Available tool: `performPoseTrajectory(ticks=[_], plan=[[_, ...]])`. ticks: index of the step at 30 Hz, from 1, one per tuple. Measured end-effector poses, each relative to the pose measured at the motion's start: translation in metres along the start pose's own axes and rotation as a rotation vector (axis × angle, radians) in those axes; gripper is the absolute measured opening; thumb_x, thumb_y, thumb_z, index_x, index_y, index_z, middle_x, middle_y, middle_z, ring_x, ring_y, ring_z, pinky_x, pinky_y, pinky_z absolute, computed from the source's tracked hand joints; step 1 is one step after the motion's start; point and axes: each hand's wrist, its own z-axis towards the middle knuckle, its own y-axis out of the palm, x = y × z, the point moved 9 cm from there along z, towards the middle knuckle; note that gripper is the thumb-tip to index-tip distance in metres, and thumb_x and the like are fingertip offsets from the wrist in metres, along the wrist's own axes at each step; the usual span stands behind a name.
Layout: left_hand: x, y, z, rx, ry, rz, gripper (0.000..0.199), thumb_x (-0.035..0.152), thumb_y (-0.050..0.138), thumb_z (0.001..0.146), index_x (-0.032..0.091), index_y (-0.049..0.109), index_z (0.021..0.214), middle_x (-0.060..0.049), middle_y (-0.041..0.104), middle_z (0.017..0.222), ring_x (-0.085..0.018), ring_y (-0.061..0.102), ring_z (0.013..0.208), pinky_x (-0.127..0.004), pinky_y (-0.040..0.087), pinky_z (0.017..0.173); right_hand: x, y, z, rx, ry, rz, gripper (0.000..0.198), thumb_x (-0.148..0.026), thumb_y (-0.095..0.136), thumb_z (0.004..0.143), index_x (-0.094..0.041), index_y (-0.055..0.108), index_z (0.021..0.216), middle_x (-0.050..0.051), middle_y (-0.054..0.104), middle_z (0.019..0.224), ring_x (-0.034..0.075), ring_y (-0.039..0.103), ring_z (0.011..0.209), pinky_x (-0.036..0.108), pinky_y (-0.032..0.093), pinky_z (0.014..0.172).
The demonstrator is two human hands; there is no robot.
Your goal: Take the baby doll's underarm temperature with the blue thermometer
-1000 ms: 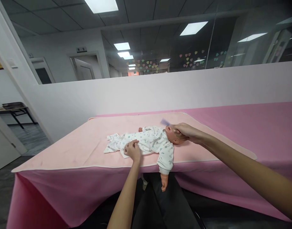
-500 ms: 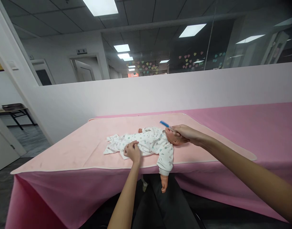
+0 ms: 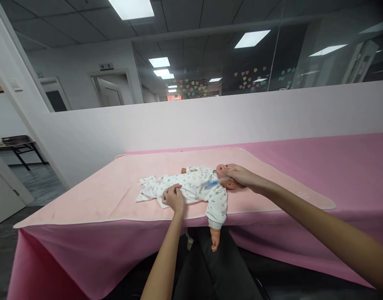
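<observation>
A baby doll (image 3: 191,183) in a white patterned suit lies on its back, its head (image 3: 231,183) toward the right and one arm hanging over the table's front edge. Beside the doll's face, my right hand (image 3: 241,176) pinches a slim stick with a blue end (image 3: 211,183). Motion blurs the stick, and its blue end is over the doll's upper chest; whether it touches the suit I cannot tell. My left hand (image 3: 174,198) rests with curled fingers against the doll's lower body. Any cloth inside those fingers is hidden.
Under the doll is a peach mat (image 3: 100,187) with a white edge, spread over a pink tablecloth (image 3: 350,166). A white half wall (image 3: 210,121) topped with glass stands behind the table. My dark-trousered legs (image 3: 210,266) are below the front edge.
The stick's blue end has swung down toward me, from above the doll's face to over its chest. My left hand and the doll look unchanged.
</observation>
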Motion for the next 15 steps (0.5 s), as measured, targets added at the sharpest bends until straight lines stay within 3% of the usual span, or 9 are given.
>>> performPoseTrajectory(ticks=[15], plan=[[0.0014, 0.0009, 0.0000, -0.015, -0.002, 0.044, 0.027, 0.016, 0.041, 0.076, 0.028, 0.065, 0.071, 0.003, 0.068, 0.094, -0.021, 0.049, 0.101, -0.039, 0.021, 0.091, 0.0023, -0.0075, 0.0005, -0.005, 0.049, 0.017, 0.038, -0.039, 0.040, 0.080, -0.018, 0.041, 0.049, -0.001, 0.041, 0.043, 0.009, 0.034, 0.043, 0.023, 0.022, 0.044]])
